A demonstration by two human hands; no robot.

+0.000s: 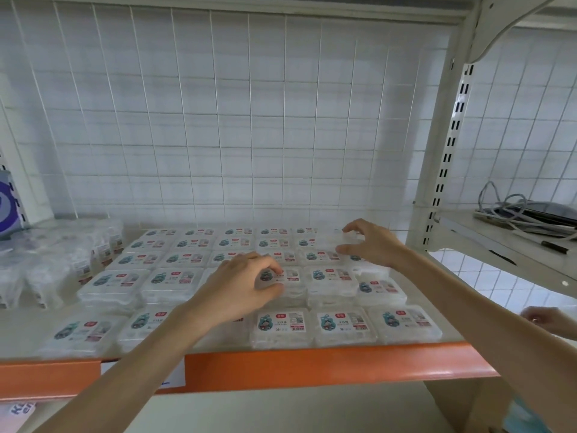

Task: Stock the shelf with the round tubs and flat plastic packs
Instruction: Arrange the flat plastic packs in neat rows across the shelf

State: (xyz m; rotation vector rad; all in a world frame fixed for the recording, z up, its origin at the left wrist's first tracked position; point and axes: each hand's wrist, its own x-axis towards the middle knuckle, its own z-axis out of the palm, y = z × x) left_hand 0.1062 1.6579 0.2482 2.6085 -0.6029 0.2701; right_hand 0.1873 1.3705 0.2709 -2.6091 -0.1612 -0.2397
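Observation:
Several flat clear plastic packs (345,325) with cartoon labels lie in rows on the shelf (312,364) with an orange front edge. My left hand (240,285) reaches over the middle rows, its thumb and fingers curled around the edges of one flat pack (288,278). My right hand (370,243) is farther back at the right, fingers and thumb pinching a clear pack (331,242) that lies on top of the back rows. Round tubs wrapped in clear film (46,264) stand at the shelf's left side.
A white wire grid (234,135) backs the shelf. A purple-and-white box (7,204) stands at the far left. The neighbouring shelf on the right holds cables and a dark device (527,210). Another person's hand (546,318) shows at the right edge.

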